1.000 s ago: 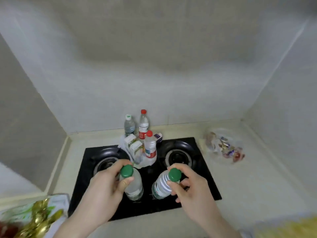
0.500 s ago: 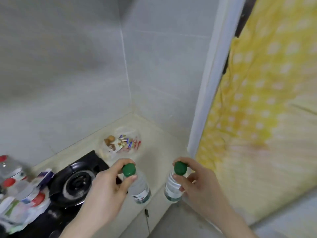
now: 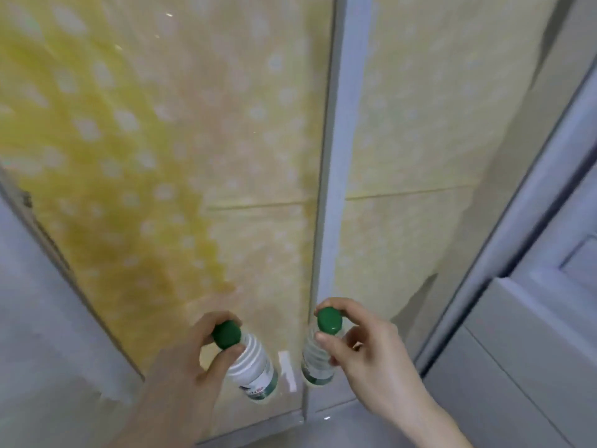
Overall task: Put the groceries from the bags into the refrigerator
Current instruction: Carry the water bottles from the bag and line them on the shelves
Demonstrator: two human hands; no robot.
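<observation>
Two bottles hang side by side low in the view, apart from each other. The left bottle [image 3: 255, 370] is on the left, tilted with its cap [image 3: 226, 334] toward the near left; the left hand [image 3: 190, 360] pinches that cap from the left. The right bottle [image 3: 318, 357] is just right of it, closer to upright, its cap [image 3: 329, 320] pinched from the right by the right hand [image 3: 365, 347]. Behind both stands a glass door [image 3: 168, 176] filling the far side. A frame post [image 3: 339, 189] runs up its middle, directly behind the right bottle. Right of the door, a panelled door [image 3: 533, 350] lies at the near right. The floor [image 3: 290, 438] lies below the bottles.
</observation>
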